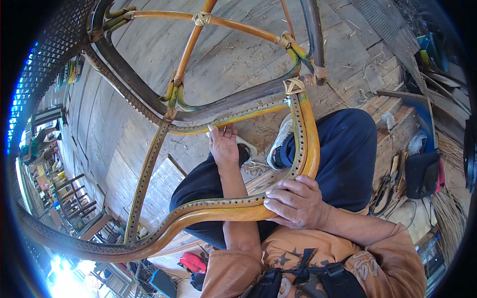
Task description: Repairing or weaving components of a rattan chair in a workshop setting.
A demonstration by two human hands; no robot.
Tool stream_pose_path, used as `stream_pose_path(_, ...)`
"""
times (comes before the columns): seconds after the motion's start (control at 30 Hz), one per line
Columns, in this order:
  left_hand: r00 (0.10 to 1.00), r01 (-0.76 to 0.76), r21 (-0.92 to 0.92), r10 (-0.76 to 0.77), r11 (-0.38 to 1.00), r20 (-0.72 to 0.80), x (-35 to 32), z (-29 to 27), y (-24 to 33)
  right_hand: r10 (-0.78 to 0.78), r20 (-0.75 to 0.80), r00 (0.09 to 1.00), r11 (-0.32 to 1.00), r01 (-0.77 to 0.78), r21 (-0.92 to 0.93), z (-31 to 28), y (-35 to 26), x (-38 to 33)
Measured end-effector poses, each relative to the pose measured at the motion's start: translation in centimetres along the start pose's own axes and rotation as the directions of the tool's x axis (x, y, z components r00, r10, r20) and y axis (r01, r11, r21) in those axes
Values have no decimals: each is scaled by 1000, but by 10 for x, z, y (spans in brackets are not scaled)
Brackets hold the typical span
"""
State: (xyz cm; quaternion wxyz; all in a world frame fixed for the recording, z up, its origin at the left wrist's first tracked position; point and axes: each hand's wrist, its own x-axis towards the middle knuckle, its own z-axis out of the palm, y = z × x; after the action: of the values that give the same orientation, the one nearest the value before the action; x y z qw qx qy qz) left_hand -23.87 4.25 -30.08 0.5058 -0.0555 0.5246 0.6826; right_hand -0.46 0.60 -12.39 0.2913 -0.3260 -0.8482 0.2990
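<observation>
A rattan chair frame [226, 209] lies tilted across my lap, its curved yellow-brown rail drilled with a row of small holes. My right hand [295, 202] is wrapped around the bend of this rail. Passing beneath the rail, my left forearm reaches forward, and my left hand [224, 145] is palm up with fingers apart. Its fingertips are at the underside of a straight drilled crossbar [238, 118]; whether they press on it I cannot tell. Woven cane strips bind the corner joint [294, 85] and the crossed rods [202, 19].
Plank flooring [134, 134] with loose fibre scraps lies beneath. On the right are wooden blocks [392, 129], hand tools [390, 186], a black pouch [422, 174] and bundled cane strands [449, 218]. Woven mesh [54, 44] rises at upper left; dark chair frames [74, 196] stand farther left.
</observation>
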Motion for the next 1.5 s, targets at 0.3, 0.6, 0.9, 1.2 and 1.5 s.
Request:
stream_pose_path(0.3, 1000, -17, -4, 17, 1000, -23, 0, 2, 2, -6, 1, 1000, 1000, 6, -4, -1, 0, 1)
stream_pose_path(0.6, 999, -24, 42, 25, 999, -30, -1, -1, -2, 0, 12, 1000, 1000, 0, -12, 0, -1, -2)
stream_pose_path(0.9, 1000, -25, 3, 25, 1000, -6, -2, 5, -4, 0, -4, 1000, 1000, 0, -28, -3, 0, 1)
stream_pose_path(1.2, 987, -153, 192, 161, 969, -28, -14, 15, 6, -82, -127, 988, 996, 77, -38, -8, 0, 7)
stream_pose_path(1.5, 996, -88, 284, 81, 955, 35, 0, 2, 7, -80, -109, 991, 990, 92, 108, -5, 5, -3)
